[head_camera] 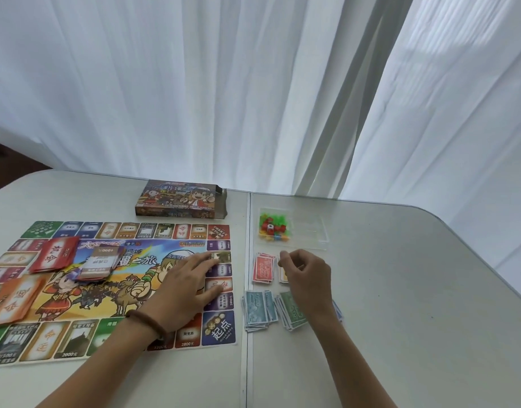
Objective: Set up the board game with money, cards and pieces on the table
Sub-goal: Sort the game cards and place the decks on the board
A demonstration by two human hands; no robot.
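The paper game board (218,328) lies flat on the left half of the white table (415,290), its right edge just beside the seam between the table's 2 halves. On the board rest 3 piles of cards: a red pile (57,254) near the upper left, a smaller pile of property cards (98,265) just beside it, and an orange pile (13,298) at the left edge. The left hand (185,284), a beaded bracelet (147,319) on its wrist, presses flat on the board's right side with fingers straight and spread, grasping nothing. Right of the seam the play money lies in separate stacks: red notes (263,269), teal notes (257,310) and green notes (291,310), with a yellowish stack (282,276) and a blue stack (338,313) mostly hidden under the right hand (306,275). That hand's fingers are curled, thumb and forefinger close together; I cannot tell whether they pinch a note. Beyond the money sits a clear packet (309,231) holding small coloured pieces (272,228). The game box (181,203) lies past the board's far edge, before a white curtain (194,83).
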